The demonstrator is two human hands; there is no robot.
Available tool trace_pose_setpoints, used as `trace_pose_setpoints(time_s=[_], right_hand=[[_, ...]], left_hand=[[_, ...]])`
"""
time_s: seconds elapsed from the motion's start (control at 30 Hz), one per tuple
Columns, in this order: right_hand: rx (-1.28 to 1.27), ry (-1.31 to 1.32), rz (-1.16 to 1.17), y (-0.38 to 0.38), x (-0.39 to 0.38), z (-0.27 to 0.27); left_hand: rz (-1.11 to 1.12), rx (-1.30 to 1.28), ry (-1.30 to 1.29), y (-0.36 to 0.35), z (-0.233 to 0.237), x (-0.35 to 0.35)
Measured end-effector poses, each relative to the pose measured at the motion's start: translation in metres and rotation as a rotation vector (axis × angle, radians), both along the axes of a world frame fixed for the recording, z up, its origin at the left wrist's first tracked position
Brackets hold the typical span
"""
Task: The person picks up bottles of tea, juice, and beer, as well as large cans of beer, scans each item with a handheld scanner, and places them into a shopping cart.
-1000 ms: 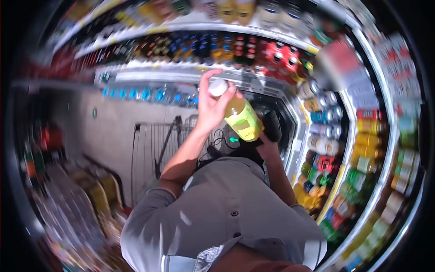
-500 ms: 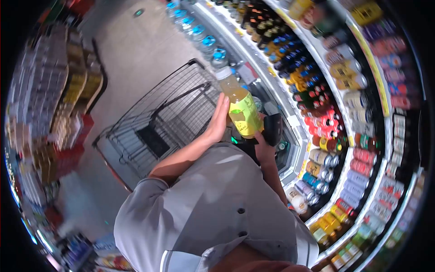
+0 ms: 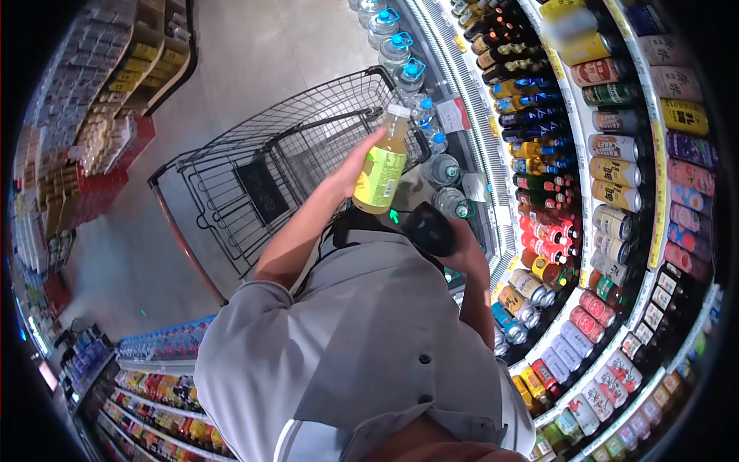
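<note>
My left hand [image 3: 356, 163] is closed around a drink bottle [image 3: 382, 167] with a white cap and a yellow-green label, held tilted above the cart's near end. A printed barcode shows on its label, facing my right side. In my right hand [image 3: 469, 250] is a black handheld barcode scanner [image 3: 430, 229], just below and to the right of the bottle and apart from it. My right fingers wrap its handle and are partly hidden. A small green light mark [image 3: 394, 217] shows between bottle and scanner.
A wire shopping cart [image 3: 262, 146] stands ahead to the left. Large water bottles with blue caps [image 3: 395, 50] line the cooler's edge. Shelves of bottles and cans [image 3: 616, 169] curve along the right. Stacked boxed goods [image 3: 92, 115] stand across the aisle floor [image 3: 231, 46].
The bottle has turned, bringing its barcode into view. My right hand has left the bottle's base and moved down with the scanner. The view has shifted, showing more shelves at lower left.
</note>
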State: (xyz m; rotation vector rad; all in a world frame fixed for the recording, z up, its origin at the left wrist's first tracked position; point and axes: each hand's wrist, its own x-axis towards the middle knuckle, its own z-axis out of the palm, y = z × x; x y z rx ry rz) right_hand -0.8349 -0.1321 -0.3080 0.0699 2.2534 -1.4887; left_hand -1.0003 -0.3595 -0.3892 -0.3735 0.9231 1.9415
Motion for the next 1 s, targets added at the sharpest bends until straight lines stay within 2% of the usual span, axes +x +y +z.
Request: trace_pose_setpoints(time_s=[0.07,0.2,0.37,0.53,0.63,0.7,0.73,0.77,0.87,0.9,0.93,0.97,1.0], right_hand=[[-0.04,0.009,-0.014,-0.007,-0.006,0.012],[-0.077,-0.058,-0.029,-0.008,-0.004,0.011],[-0.02,-0.137,-0.02,-0.013,-0.006,0.0],[0.02,-0.08,0.041,-0.014,-0.009,0.001],[0.042,-0.084,0.025,-0.02,-0.009,-0.002],[0.052,-0.081,0.006,-0.024,-0.007,-0.007],[0.055,-0.061,0.002,-0.026,-0.005,-0.008],[0.057,-0.042,-0.003,-0.029,-0.003,-0.011],[0.045,-0.06,-0.121,-0.033,0.022,-0.047],[0.062,-0.055,-0.157,-0.036,0.031,-0.054],[0.155,-0.035,-0.15,-0.04,0.041,-0.061],[0.261,-0.019,-0.153,-0.042,0.049,-0.064],[0.162,-0.104,-0.222,-0.046,0.054,-0.066]], left_hand=[[-0.085,-0.07,-0.008,-0.011,-0.017,-0.002],[-0.09,-0.119,-0.055,-0.025,-0.035,0.001],[-0.059,-0.086,-0.151,-0.036,-0.05,0.002],[-0.063,-0.068,-0.162,-0.048,-0.058,0.003],[-0.044,-0.072,-0.102,-0.06,-0.068,0.004],[-0.094,-0.233,0.139,-0.073,-0.078,0.002],[-0.057,-0.216,0.131,-0.081,-0.087,-0.001],[-0.064,-0.214,0.132,-0.09,-0.101,-0.002],[-0.103,-0.649,0.227,-0.108,-0.145,-0.004],[-0.113,-0.749,0.336,-0.116,-0.17,0.0],[-0.127,-0.832,0.457,-0.125,-0.211,0.004],[-0.257,-0.978,0.572,-0.14,-0.277,0.005],[-0.178,-1.072,0.706,-0.147,-0.312,0.016]])
